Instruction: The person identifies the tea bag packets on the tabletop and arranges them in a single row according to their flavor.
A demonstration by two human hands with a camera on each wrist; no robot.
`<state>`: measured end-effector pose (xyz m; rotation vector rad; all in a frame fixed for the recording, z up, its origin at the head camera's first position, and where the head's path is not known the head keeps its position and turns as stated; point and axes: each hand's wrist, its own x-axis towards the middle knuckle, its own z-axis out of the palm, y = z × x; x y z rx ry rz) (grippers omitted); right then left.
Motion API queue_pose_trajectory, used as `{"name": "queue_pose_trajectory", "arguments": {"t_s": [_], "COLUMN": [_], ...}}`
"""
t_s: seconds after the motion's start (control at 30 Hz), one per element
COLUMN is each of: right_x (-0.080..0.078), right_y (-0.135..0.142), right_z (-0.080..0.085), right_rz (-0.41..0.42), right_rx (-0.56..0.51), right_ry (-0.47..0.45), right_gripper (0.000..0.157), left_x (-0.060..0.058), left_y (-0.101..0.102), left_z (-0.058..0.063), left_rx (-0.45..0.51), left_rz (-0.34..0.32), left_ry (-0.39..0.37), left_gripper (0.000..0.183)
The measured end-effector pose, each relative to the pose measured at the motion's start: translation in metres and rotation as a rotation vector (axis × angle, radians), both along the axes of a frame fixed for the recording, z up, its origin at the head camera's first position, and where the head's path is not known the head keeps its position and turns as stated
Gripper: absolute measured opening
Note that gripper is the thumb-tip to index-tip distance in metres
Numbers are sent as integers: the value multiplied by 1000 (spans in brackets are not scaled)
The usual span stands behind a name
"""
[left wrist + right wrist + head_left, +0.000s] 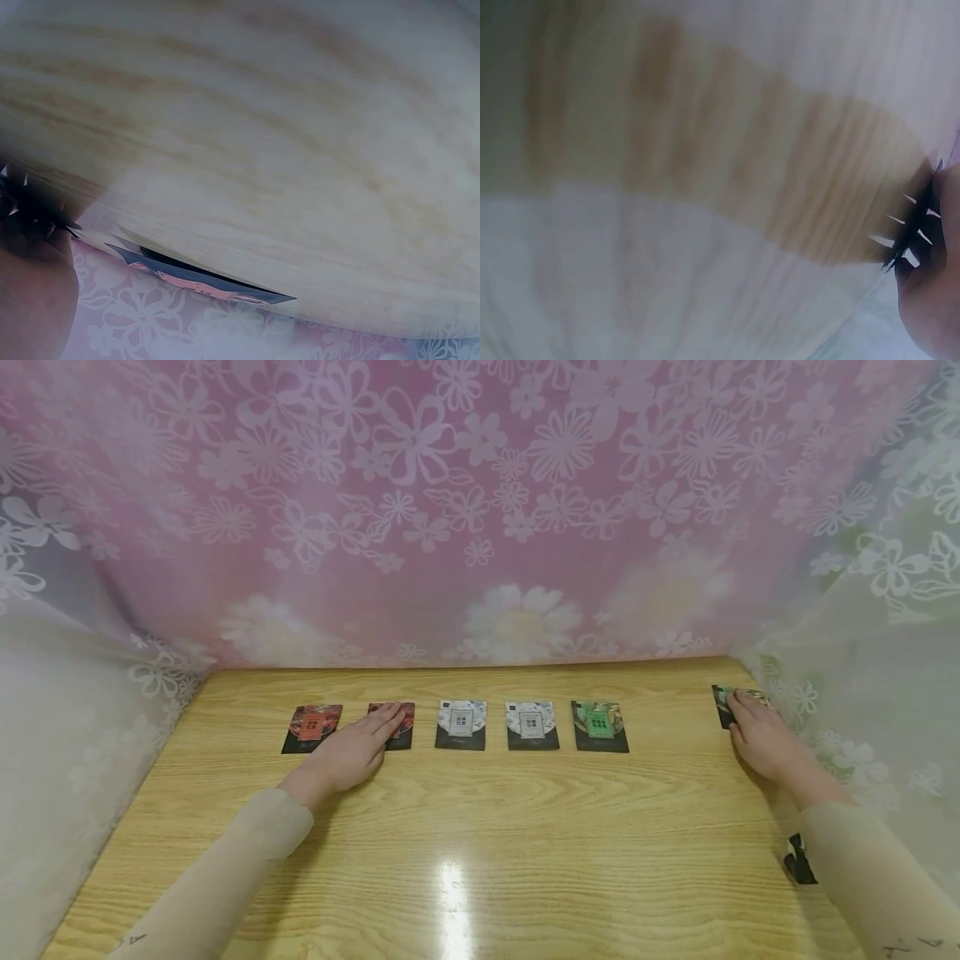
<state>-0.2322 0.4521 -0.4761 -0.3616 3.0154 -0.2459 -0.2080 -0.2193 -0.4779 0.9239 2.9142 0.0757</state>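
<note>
In the head view, my left hand [352, 755] lies with straight fingers on a red and black sachet [403, 741], covering much of it. Left of it lies another red and black sachet [315, 727]. Two white and black sachets [461, 724] and a green and black sachet [601, 727] continue the row to the right. Far right, my right hand [765, 739] rests its fingers on another green and black sachet [722, 706], mostly hidden beneath them. The right wrist view shows that sachet's dark edge [917, 221] under the hand [934, 300].
By the right forearm, a black packet [799, 860] lies partly hidden by the sleeve. Pink flowered cloth [480, 527] hangs along the back of the wooden table [480, 810]. Pale flowered cloth [67, 693] hangs at both sides.
</note>
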Motion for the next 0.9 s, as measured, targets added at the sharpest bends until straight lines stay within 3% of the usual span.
{"name": "queue_pose_trajectory", "arguments": {"t_s": [0.27,0.5,0.9], "right_x": [0,-2,8], "right_y": [-11,-27,-66], "right_z": [1,2,3], "right_rz": [-4,49,135], "right_rx": [34,16,-3], "right_ry": [35,-4,46], "right_gripper": [57,58,59], "left_x": [-1,-1,-5], "left_y": [0,1,1], "left_z": [0,2,1], "left_rx": [-3,-1,-1], "left_rz": [-5,2,-3], "left_ry": [12,13,14], "left_gripper": [59,59,58]}}
